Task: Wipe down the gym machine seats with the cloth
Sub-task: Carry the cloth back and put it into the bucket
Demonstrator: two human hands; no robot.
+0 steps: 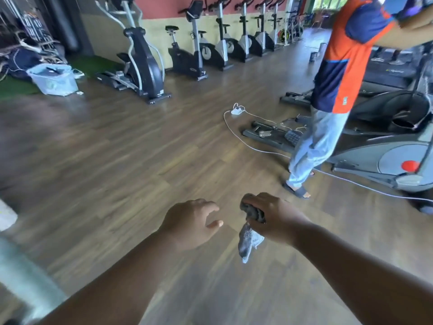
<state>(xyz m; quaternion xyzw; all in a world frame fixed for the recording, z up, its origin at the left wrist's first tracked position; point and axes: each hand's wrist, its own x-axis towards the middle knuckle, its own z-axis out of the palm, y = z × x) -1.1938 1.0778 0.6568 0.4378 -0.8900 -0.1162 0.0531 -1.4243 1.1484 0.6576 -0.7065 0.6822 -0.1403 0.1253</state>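
Wood-plank floor [117,148]; exercise bikes [187,55] along wall. Right hand [274,216] grips grey cloth [249,240]; left hand [192,224] loosely spread, empty.

- Cloth [249,240]: grey, speckled, crumpled. Upper part bunched dark inside the right hand [274,215]; lower tail hangs limp below the fist, clear of the floor.
- Seat [171,28]: black saddle of an upright bike, far beyond the cloth, on its post, upright.
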